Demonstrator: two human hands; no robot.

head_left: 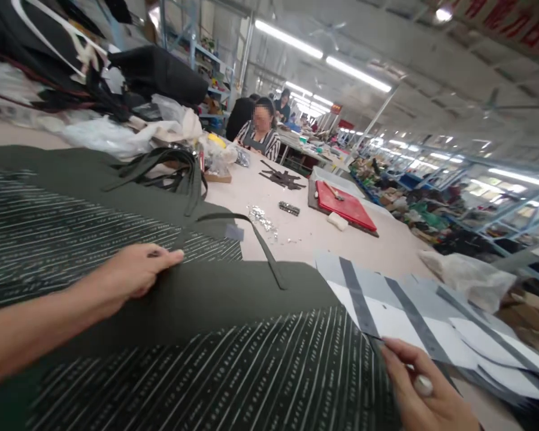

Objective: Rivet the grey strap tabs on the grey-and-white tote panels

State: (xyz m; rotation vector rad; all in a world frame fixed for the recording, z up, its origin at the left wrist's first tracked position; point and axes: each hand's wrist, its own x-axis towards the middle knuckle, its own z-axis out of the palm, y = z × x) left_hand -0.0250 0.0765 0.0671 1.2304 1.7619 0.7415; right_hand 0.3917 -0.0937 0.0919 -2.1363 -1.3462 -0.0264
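Note:
A dark green fabric panel with a lower part of black cloth printed with white lettered stripes spreads out in front of me. My left hand is closed at the panel's upper left edge, thumb and forefinger pinching the green cloth. My right hand, at the panel's right edge, grips a slim tool with a pale rounded end; its thin dark point meets the cloth, and its exact kind is unclear. One narrow green strap curves over onto the panel. Behind it lies another matching panel.
Grey and white sheets with dark bands lie to the right. Further back are a red board, small shiny metal pieces, dark straps and a bundle of green straps. A person in striped sleeves sits across the table.

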